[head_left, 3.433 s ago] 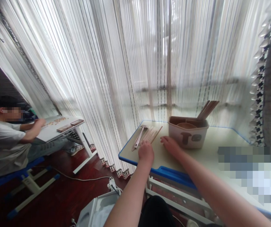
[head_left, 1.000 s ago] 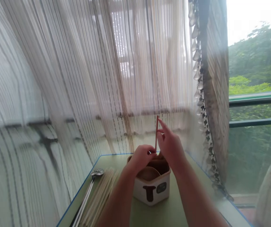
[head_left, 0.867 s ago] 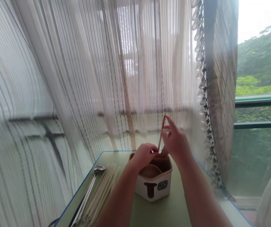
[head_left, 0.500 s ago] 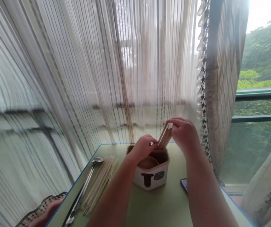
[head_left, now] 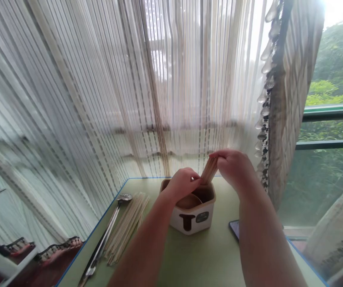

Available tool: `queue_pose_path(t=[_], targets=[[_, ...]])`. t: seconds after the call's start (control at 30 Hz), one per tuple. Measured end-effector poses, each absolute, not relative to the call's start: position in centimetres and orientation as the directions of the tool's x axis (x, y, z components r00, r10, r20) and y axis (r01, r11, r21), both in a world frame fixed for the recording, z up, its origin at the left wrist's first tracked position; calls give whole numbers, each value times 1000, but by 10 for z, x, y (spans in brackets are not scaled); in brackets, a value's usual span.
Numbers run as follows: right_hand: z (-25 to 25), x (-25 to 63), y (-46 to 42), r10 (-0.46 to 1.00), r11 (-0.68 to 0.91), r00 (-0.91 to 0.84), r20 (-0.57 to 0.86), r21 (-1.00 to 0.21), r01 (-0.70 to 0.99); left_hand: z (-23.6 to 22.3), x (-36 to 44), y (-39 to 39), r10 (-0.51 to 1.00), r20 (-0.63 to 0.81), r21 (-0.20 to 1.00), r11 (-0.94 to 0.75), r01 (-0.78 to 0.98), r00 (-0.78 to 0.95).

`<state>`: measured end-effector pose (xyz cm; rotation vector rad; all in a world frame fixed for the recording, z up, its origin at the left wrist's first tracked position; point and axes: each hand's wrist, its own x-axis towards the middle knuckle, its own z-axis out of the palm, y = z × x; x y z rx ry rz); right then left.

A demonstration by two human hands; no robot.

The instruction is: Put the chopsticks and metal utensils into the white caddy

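Observation:
A white holder box with a brown rim and dark markings stands on the pale green table. Several brown chopsticks lean up out of its back compartment. My right hand is closed over their top ends. My left hand is curled at the box's rim, fingers closed round the lower part of the same chopsticks. A brown curved piece lies inside the box.
A pile of pale chopsticks and long metal spoons lie at the table's left. A dark phone rests right of the box. Striped sheer curtains hang close behind; a patterned curtain hangs on the right.
The single upright chopstick has dropped and tilted in with the bundle. My right hand has lowered onto the bundle's tops. The view has swung from the left side to face the box.

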<state>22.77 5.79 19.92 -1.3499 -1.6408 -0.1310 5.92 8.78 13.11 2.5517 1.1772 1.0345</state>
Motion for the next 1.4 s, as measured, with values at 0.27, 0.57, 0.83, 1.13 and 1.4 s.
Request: queue_pose_path(t=[0.27, 0.57, 0.83, 1.13, 1.4], targets=[[204, 229, 53, 778, 319, 104, 619, -532, 785, 131, 59, 88, 714, 512, 364, -684, 632, 477], [197, 253, 52, 851, 315, 14, 525, -531, 787, 129, 66, 88, 729, 498, 352, -665, 659, 470], [200, 252, 52, 807, 283, 38, 590, -442, 851, 126, 69, 92, 721, 510, 377, -678, 631, 469], [198, 252, 56, 825, 335, -20, 565, -460, 822, 129, 69, 88, 732, 496, 436, -675, 594, 467], [194, 254, 68, 840, 348, -52, 539, -463, 815, 139, 62, 74, 803, 394, 472, -594, 652, 447]])
